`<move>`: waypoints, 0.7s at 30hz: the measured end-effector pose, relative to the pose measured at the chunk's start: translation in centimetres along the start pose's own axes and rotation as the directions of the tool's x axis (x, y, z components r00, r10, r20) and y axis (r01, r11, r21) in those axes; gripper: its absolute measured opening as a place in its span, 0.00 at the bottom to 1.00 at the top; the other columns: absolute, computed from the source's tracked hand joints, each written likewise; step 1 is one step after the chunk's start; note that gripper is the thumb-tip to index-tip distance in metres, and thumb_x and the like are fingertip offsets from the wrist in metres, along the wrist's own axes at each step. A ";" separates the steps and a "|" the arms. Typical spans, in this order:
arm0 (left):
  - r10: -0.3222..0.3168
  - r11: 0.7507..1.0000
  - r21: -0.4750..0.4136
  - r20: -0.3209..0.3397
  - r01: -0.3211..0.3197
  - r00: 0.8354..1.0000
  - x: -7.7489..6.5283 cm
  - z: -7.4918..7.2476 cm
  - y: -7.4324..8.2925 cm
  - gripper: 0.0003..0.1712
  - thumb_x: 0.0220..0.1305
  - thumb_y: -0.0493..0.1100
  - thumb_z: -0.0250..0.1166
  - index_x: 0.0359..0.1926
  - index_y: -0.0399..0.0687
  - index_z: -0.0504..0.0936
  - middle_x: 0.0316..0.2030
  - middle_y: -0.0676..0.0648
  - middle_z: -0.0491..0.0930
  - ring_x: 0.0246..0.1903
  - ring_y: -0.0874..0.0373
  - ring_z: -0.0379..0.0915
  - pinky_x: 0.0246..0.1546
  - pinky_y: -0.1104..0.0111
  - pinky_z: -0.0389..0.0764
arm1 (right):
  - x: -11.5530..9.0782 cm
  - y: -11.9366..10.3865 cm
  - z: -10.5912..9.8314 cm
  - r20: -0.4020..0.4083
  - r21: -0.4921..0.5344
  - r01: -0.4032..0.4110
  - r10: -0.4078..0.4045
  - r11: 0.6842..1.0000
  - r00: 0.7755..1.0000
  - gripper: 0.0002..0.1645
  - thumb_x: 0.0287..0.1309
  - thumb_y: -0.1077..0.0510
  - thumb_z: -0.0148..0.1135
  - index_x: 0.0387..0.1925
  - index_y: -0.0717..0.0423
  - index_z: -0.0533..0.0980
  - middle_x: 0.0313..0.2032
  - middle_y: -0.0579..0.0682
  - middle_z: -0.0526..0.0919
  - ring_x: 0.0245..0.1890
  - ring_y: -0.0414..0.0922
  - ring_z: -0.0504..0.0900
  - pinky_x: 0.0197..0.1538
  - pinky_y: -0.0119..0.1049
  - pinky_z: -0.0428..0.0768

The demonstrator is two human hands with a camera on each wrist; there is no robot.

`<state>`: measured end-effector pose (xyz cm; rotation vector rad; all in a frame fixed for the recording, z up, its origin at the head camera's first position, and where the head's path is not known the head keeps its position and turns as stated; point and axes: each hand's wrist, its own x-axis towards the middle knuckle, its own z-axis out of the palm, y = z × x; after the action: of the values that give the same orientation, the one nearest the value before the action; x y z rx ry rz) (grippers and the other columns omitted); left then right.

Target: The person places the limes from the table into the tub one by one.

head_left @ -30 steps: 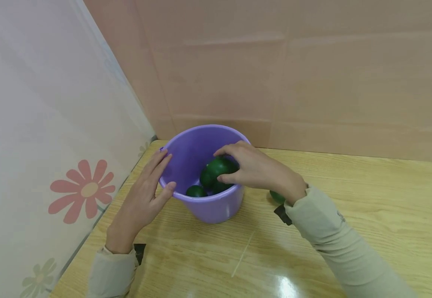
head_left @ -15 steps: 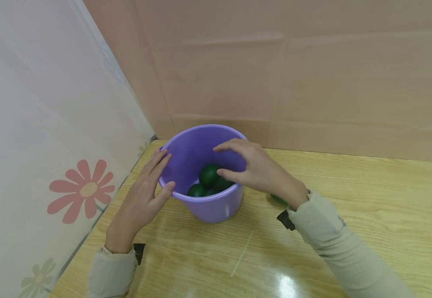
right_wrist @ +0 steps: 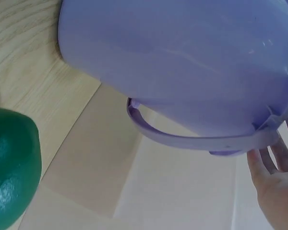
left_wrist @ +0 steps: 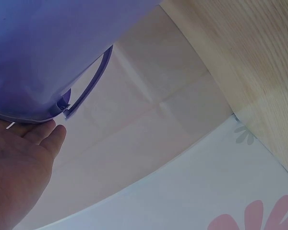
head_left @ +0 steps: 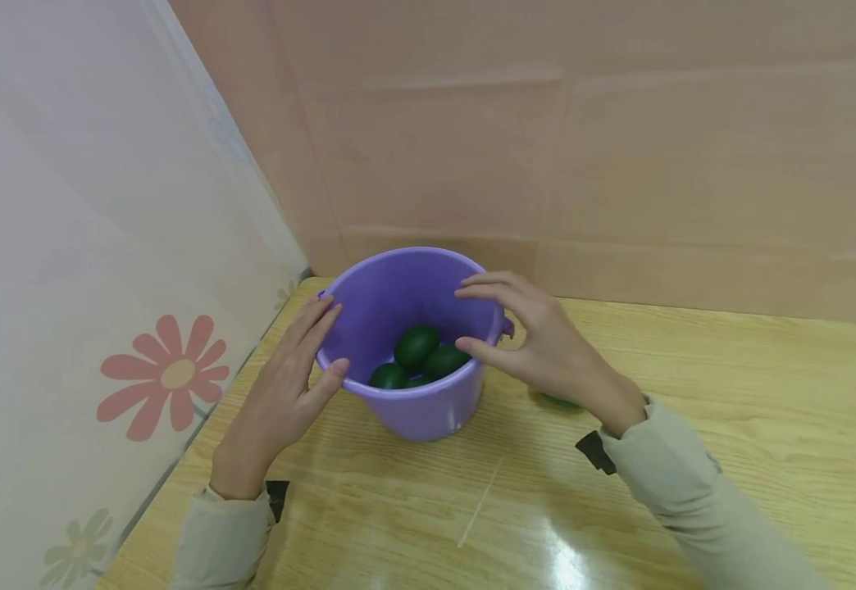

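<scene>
A purple bucket (head_left: 421,418) stands upright on the wooden table, with several glossy dark green fruits (head_left: 416,348) lying at its bottom. At the bucket's left rim, my left hand (head_left: 280,393) rests with fingers straight and thumb spread. The left wrist view has the fingers of that left hand (left_wrist: 24,163) against the bucket just by its handle joint. My right hand (head_left: 546,340) is over the right rim, fingers and thumb apart with nothing between them. Beneath the right wrist, partly hidden, another green fruit (head_left: 559,401) lies on the table; this fruit (right_wrist: 12,165) looms large in the right wrist view.
The bucket's purple handle (right_wrist: 197,141) hangs down its far side. Behind the table (head_left: 753,393) rises a brownish sheet-covered wall (head_left: 620,164). A white sheet with printed flowers (head_left: 177,374) borders the left edge.
My right hand has let go of a green fruit inside the bucket, then moved right toward the rim. The left hand has stayed at the left rim.
</scene>
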<state>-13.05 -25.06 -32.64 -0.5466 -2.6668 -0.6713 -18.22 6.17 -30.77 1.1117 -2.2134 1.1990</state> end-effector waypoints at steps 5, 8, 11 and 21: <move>0.000 1.000 -0.006 0.001 0.000 1.000 0.0 0.1 -0.1 0.36 0.73 0.51 0.55 0.77 0.50 0.57 0.78 0.48 0.51 0.79 0.51 0.41 0.70 0.40 0.60 | -0.5 0.0 -0.4 -0.025 -0.016 0.001 -0.001 1.000 1.000 0.30 0.48 0.59 0.78 0.56 0.53 0.79 0.59 0.48 0.79 0.62 0.45 0.77 0.62 0.35 0.76; -0.005 1.000 -0.010 0.004 0.005 1.000 -0.1 0.0 -0.1 0.36 0.73 0.51 0.55 0.77 0.50 0.57 0.78 0.48 0.50 0.79 0.50 0.41 0.70 0.40 0.60 | -0.8 0.1 -0.6 -0.034 -0.021 0.012 -0.013 1.000 0.999 0.31 0.47 0.60 0.78 0.55 0.53 0.79 0.59 0.49 0.78 0.61 0.46 0.77 0.62 0.32 0.75; -0.005 1.000 -0.009 0.005 0.006 1.000 -0.1 0.0 -0.1 0.36 0.73 0.51 0.55 0.77 0.49 0.57 0.78 0.48 0.50 0.79 0.50 0.41 0.69 0.40 0.61 | -1.1 0.3 -0.9 -0.039 -0.027 0.023 -0.024 0.999 0.999 0.32 0.45 0.60 0.79 0.55 0.54 0.79 0.59 0.50 0.78 0.61 0.46 0.77 0.64 0.28 0.72; -0.004 1.000 -0.014 0.010 0.004 1.000 -0.2 -0.1 -0.4 0.36 0.73 0.50 0.56 0.77 0.48 0.57 0.78 0.48 0.50 0.79 0.50 0.40 0.69 0.39 0.61 | -2.3 0.9 -2.1 -0.070 -0.056 0.072 -0.075 0.996 0.995 0.35 0.41 0.65 0.79 0.55 0.58 0.79 0.56 0.52 0.80 0.58 0.48 0.78 0.66 0.25 0.69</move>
<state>-12.99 -25.48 -32.76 -0.5494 -2.6750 -0.6908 -17.61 9.31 -31.55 1.1014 -2.1198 1.1244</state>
